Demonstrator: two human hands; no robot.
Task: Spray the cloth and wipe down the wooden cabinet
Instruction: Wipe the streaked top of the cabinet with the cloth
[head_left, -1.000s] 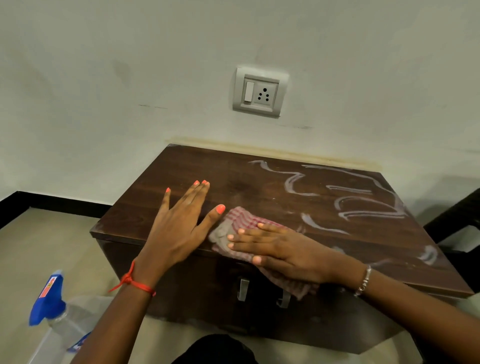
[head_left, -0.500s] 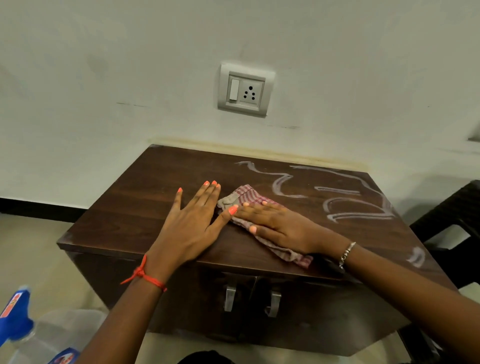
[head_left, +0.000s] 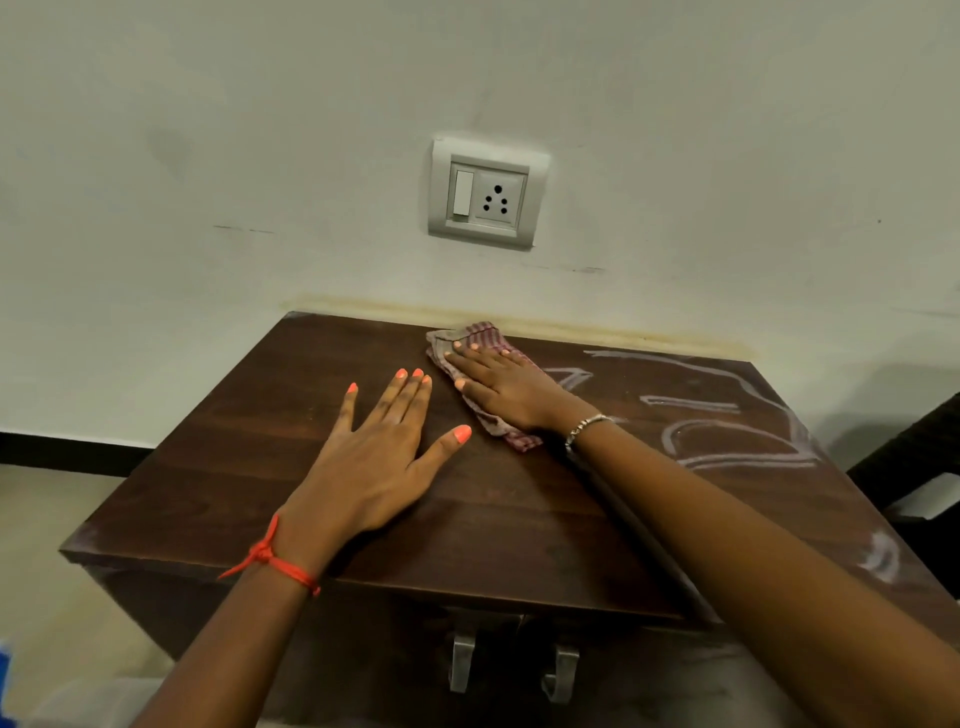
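One crumpled, red-checked cloth (head_left: 480, 336) is pressed onto the dark, wood-grained cabinet (head_left: 249, 457) at its far edge by the right hand (head_left: 501, 387), fingers straight; its middle is hidden under the palm. The left hand (head_left: 374, 462) is laid flat just beside it, fingers spread. Chalky white streaks (head_left: 727, 410) are seen at right.

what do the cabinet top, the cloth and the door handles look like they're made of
Cabinet top: dark wood or wood-look laminate, low sheen; long grain streaks show. Cloth: soft woven fabric, probably cotton; red-and-grey checks, limp folds. Door handles: dull grey metal, apparently; faint brushed shine.
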